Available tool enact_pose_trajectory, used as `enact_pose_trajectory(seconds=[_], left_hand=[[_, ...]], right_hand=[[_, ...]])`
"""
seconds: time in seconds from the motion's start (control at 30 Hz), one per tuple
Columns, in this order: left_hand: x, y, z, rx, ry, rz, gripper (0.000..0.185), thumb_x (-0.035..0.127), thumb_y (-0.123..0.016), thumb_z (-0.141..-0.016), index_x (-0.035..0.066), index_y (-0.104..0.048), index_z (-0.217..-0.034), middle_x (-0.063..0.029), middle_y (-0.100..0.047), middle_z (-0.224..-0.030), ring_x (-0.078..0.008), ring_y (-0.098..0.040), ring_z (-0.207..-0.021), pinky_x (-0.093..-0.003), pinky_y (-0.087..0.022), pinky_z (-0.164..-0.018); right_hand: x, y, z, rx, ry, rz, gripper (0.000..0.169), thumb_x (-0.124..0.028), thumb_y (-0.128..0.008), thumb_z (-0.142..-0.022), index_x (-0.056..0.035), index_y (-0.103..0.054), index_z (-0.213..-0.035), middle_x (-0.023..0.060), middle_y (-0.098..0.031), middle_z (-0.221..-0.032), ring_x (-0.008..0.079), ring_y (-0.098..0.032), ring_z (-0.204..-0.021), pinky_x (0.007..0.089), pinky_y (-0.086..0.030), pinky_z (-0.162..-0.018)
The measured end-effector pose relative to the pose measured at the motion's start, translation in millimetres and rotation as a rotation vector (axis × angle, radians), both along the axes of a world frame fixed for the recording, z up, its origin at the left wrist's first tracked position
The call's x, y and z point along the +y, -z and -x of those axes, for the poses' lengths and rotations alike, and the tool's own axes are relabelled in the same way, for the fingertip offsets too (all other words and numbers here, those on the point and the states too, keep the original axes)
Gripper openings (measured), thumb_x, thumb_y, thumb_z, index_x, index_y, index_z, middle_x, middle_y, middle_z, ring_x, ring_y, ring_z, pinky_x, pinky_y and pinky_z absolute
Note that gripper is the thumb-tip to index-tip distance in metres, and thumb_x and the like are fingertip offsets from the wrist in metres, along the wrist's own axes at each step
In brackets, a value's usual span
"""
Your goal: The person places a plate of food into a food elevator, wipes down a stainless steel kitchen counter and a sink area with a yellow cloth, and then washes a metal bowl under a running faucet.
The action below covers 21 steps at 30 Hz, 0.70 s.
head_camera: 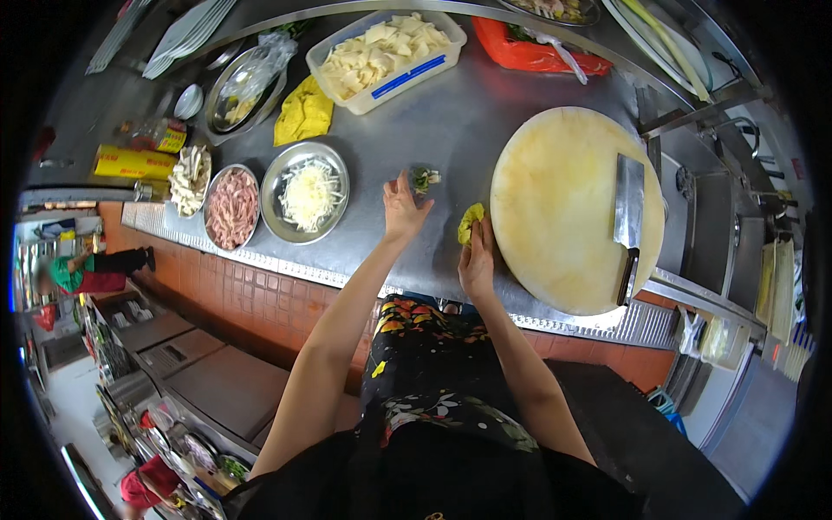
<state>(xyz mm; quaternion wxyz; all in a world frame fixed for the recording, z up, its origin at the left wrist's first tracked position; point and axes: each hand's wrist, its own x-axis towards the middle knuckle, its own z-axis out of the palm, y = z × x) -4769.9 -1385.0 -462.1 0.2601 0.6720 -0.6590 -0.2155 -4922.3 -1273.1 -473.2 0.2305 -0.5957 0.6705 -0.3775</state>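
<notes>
My left hand (404,209) is over the steel counter (390,260), fingers spread, beside a small heap of green and white vegetable scraps (424,179). My right hand (478,260) has its fingers on a crumpled yellow cloth (470,222) at the left edge of a round chopping board (559,208). A cleaver (628,201) lies on the board's right side, its dark handle towards me. Left of my left hand stand a steel bowl of white shreds (311,195), a bowl of sliced raw meat (232,208) and a bowl of pale sliced pieces (190,181).
A plastic tub of pale slices (390,55), another yellow cloth (304,112) and a red plastic bag (539,52) lie farther back. A shelf edge (390,8) runs above them. A sink (705,227) is at the right. Two people (78,272) are at the far left.
</notes>
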Motion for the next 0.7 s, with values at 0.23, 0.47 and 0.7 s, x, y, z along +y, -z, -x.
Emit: enact_pose_trajectory(seconds=[0.23, 0.47, 0.7], left_hand=[[-30.9, -0.7, 25.0, -0.135, 0.268, 0.05, 0.044, 0.01, -0.07, -0.073, 0.015, -0.053, -0.113, -0.0126, -0.046, -0.11, -0.036, -0.047, -0.097, -0.0451, -0.045, -0.082], [-51.2, 5.3, 10.3, -0.063, 0.511, 0.105, 0.022, 0.003, -0.064, -0.073, 0.01, -0.055, -0.092, -0.011, -0.048, -0.096, -0.034, -0.051, -0.086, -0.0429, -0.049, -0.072], [-101.2, -4.3, 4.1, 0.562, 0.227, -0.649, 0.011, 0.004, -0.063, -0.079, 0.003, -0.059, -0.089, -0.0059, -0.06, -0.082, -0.0162, -0.06, -0.078, -0.0304, -0.055, -0.07]], right_hand=[[-5.9, -10.1, -2.7, 0.001, 0.008, -0.085, 0.053, 0.006, -0.049, -0.081, 0.0028, -0.04, -0.134, 0.0248, -0.029, -0.144, 0.041, -0.032, -0.132, 0.0405, -0.032, -0.107], [-11.2, -16.1, 2.3, -0.034, 0.008, -0.078, 0.054, 0.007, -0.052, -0.081, -0.0009, -0.043, -0.134, 0.0227, -0.031, -0.145, 0.038, -0.031, -0.133, 0.0382, -0.031, -0.107], [-11.3, -15.7, 0.9, -0.041, 0.026, -0.131, 0.052, 0.005, -0.053, -0.078, 0.0037, -0.046, -0.13, 0.0235, -0.033, -0.143, 0.0396, -0.034, -0.13, 0.0388, -0.032, -0.106]])
